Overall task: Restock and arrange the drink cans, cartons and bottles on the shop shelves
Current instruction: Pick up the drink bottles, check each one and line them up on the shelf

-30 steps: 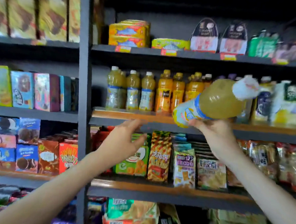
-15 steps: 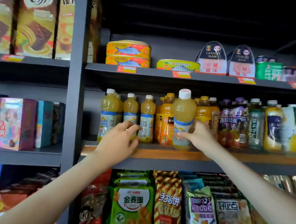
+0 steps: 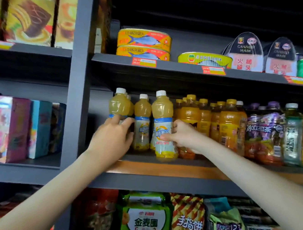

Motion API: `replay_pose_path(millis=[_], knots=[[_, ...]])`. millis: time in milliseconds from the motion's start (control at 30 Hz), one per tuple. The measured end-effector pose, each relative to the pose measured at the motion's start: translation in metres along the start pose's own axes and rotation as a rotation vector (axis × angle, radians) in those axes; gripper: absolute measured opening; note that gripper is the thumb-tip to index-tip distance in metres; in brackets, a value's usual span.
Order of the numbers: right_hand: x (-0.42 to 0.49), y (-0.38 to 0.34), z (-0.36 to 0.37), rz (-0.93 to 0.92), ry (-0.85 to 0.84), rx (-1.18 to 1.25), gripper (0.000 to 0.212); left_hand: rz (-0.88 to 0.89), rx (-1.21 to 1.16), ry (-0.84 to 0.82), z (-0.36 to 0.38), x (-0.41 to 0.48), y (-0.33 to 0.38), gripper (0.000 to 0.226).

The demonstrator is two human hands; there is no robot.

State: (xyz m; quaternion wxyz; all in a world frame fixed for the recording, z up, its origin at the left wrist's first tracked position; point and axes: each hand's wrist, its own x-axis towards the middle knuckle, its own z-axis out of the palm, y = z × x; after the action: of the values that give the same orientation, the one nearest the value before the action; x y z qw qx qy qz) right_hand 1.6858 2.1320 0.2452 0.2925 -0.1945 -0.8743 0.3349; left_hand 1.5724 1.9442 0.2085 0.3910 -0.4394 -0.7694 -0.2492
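A pale yellow juice bottle (image 3: 162, 112) with a white cap and blue-white label stands at the front of the drinks shelf (image 3: 161, 169). My right hand (image 3: 181, 135) grips its label from the right. Left of it stand two matching bottles, one in the middle (image 3: 142, 114) and one at the far left (image 3: 119, 103). My left hand (image 3: 112, 137) wraps around the lower part of the far-left bottle. Darker orange juice bottles (image 3: 209, 122) fill the row just right of my right hand.
Purple and green tea bottles (image 3: 275, 134) continue to the right. Fish tins (image 3: 144, 42) and ham tins (image 3: 245, 53) sit on the shelf above. Snack bags (image 3: 145, 218) hang below. A grey upright post (image 3: 78, 91) separates boxed sweets (image 3: 6, 128) on the left.
My right hand brought the bottle from tilted in the air to upright on the shelf, beside the matching ones. My left hand rose from below the shelf edge onto the far-left bottle.
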Motion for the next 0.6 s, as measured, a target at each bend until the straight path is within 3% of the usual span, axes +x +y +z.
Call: replay_pose_path(millis=[133, 367, 600], knots=[[0.018, -0.006, 0.011, 0.023, 0.102, -0.213, 0.053, -0.059, -0.065, -0.038, -0.002, 0.003, -0.009, 0.049], [0.024, -0.006, 0.018, 0.069, 0.131, -0.303, 0.080, -0.124, -0.148, -0.055, -0.001, 0.011, -0.012, 0.056], [0.024, 0.007, 0.017, 0.155, 0.204, -0.069, 0.083, -0.159, -0.133, -0.124, 0.009, 0.016, -0.005, 0.074]])
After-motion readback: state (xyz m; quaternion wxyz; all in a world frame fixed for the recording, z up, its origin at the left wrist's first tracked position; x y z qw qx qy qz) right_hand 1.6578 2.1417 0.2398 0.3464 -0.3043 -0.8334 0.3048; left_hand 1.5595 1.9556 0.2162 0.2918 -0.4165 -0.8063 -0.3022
